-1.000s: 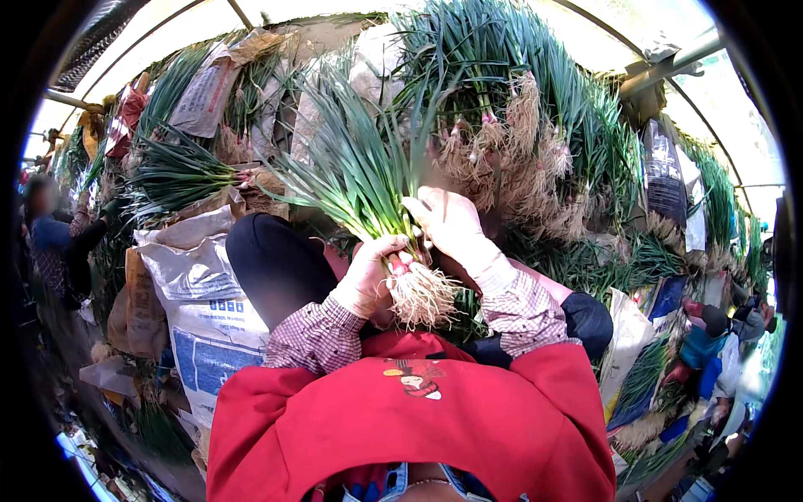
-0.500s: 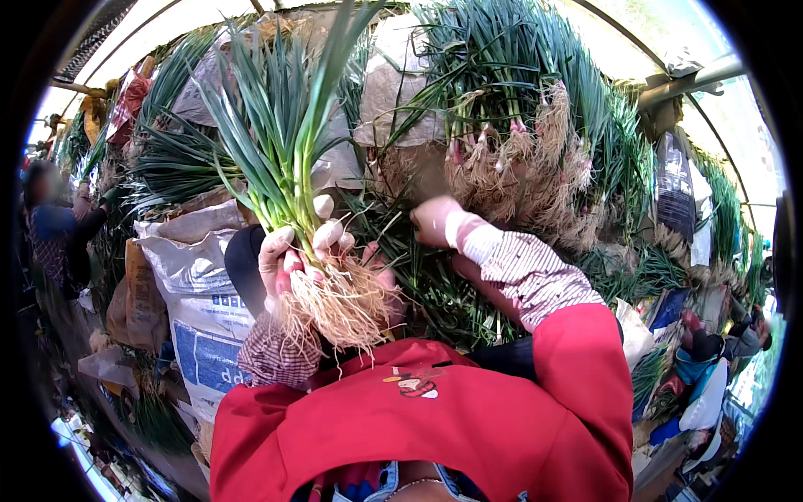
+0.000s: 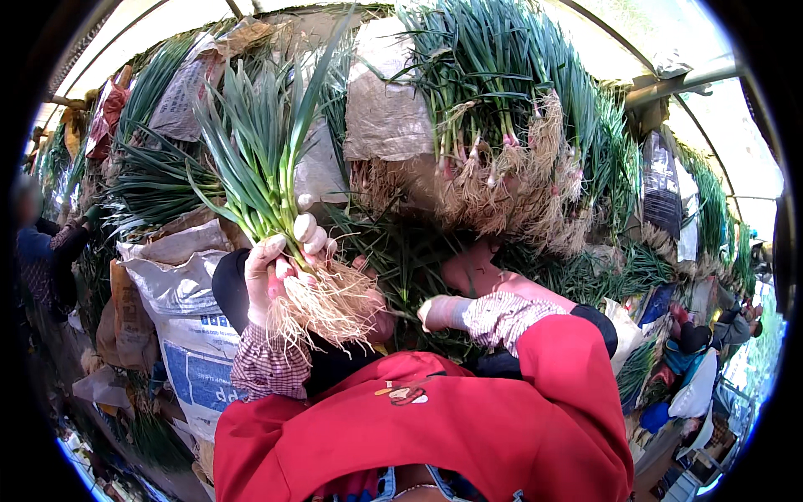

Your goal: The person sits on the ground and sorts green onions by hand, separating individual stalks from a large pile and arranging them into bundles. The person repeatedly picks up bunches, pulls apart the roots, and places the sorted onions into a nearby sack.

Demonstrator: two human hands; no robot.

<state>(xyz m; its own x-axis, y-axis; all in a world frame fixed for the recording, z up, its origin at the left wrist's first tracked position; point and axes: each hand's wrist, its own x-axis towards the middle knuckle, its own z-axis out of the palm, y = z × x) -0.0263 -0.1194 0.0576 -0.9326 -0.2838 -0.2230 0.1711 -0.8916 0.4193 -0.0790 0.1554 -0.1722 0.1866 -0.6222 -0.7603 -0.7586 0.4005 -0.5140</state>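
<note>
My left hand (image 3: 264, 266) is closed round a bunch of green garlic (image 3: 276, 180), just above the roots. Its long green leaves fan upward, and the pale, stringy roots (image 3: 324, 308) hang over my lap. Pale, rounded shapes sit at the stem bases, partly mixed with my fingertips. To the right of the roots, my right hand (image 3: 437, 313) is low over loose green leaves (image 3: 410, 259). Its fingers point down and are mostly hidden, and I see nothing in it.
A rack of hanging green garlic (image 3: 493, 159) stands ahead. A white woven sack (image 3: 180, 293) is at my left. My bare leg (image 3: 473, 269) is beyond my right hand. Other people work at the far left (image 3: 50, 259) and far right (image 3: 698, 335).
My right hand has come back from near the hanging roots, down toward my lap. My left hand still grips the bunch, which has shifted slightly left in view.
</note>
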